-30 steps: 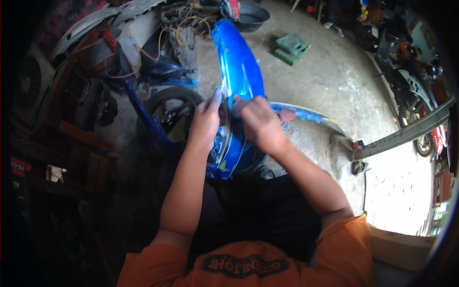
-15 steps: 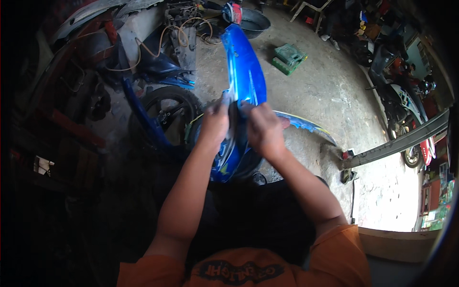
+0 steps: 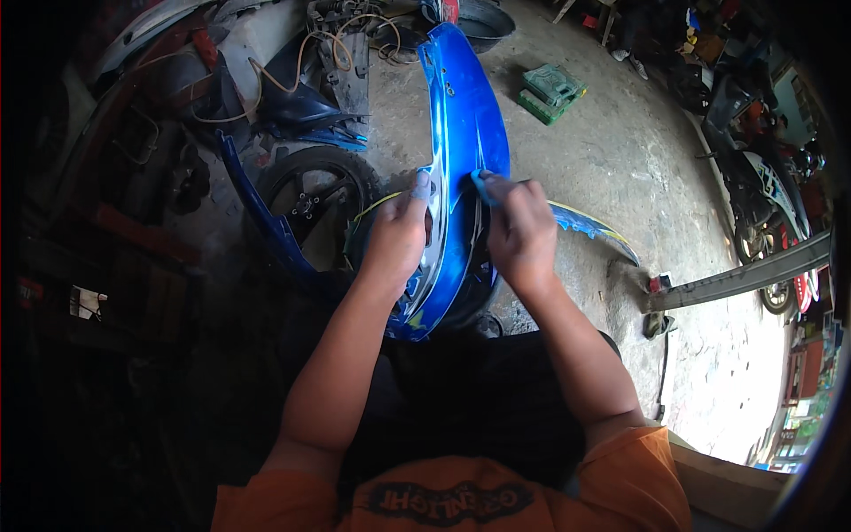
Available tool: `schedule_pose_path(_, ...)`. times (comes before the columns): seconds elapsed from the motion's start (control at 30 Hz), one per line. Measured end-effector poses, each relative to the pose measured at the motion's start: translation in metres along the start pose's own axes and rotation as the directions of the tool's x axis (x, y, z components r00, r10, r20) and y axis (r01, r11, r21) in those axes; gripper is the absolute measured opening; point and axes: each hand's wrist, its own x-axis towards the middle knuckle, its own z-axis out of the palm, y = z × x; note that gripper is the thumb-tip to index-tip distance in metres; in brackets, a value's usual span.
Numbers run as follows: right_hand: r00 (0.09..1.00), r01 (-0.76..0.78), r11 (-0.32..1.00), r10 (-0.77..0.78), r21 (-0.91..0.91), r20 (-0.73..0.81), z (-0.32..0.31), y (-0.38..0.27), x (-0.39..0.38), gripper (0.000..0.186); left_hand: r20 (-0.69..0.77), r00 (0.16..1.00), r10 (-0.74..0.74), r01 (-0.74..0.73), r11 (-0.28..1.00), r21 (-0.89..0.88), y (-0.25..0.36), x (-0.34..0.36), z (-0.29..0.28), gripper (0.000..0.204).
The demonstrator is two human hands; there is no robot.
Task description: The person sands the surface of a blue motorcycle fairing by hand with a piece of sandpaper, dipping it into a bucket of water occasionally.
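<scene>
A long, glossy blue motorcycle body panel (image 3: 470, 124) stretches away from my lap, its far end pointing up the view. On its left edge my left hand (image 3: 403, 226) is closed, with the thumb lying along the rim. My right hand (image 3: 525, 226) is bent at the panel's right side, pinching a small light-blue piece (image 3: 480, 183) against the surface. I cannot tell whether that piece is cloth or abrasive paper. The panel's near end, with grey and yellow-green markings, rests by my dark-clothed legs.
A black-tyred wheel (image 3: 310, 208) lies left of the panel beside a curved dark-blue part (image 3: 257, 199). Another blue-and-yellow panel (image 3: 589, 229) extends to the right. Farther off are a green case (image 3: 551, 91) and a dark basin (image 3: 483, 27). Motorcycles (image 3: 767, 199) stand at the right.
My right hand has shifted right and off the middle of the panel to its right side, and the light-blue piece now shows. The panel appears slightly farther right; my left hand keeps its hold.
</scene>
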Motion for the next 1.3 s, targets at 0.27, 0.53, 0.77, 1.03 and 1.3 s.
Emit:
schedule_pose_path(0.27,0.999,0.005,1.000,-0.006,0.026,0.043,-0.001,0.005,-0.005,0.034,0.004,1.000,0.019,-0.019,0.999,-0.028,0.003,-0.006,0.002,0.057)
schedule_pose_path(0.53,0.998,-0.030,0.997,0.027,0.068,0.052,0.000,-0.008,-0.007,0.034,-0.027,1.000,-0.010,0.009,0.998,-0.054,-0.001,-0.005,-0.001,0.056)
schedule_pose_path(0.77,0.996,0.010,0.997,-0.017,0.075,0.089,-0.005,-0.016,-0.002,0.034,-0.052,0.998,-0.034,0.029,0.995,-0.093,0.002,-0.007,-0.001,0.055)
schedule_pose_path(1.03,0.993,-0.038,0.998,0.031,0.055,0.116,-0.006,-0.021,-0.007,0.037,-0.017,0.996,-0.083,0.079,0.983,-0.165,0.000,-0.004,-0.003,0.057)
schedule_pose_path(1.3,0.995,-0.035,0.992,0.023,0.121,0.094,-0.003,-0.033,-0.008,0.029,-0.034,0.996,-0.077,0.070,0.982,-0.174,0.001,-0.005,-0.002,0.056)
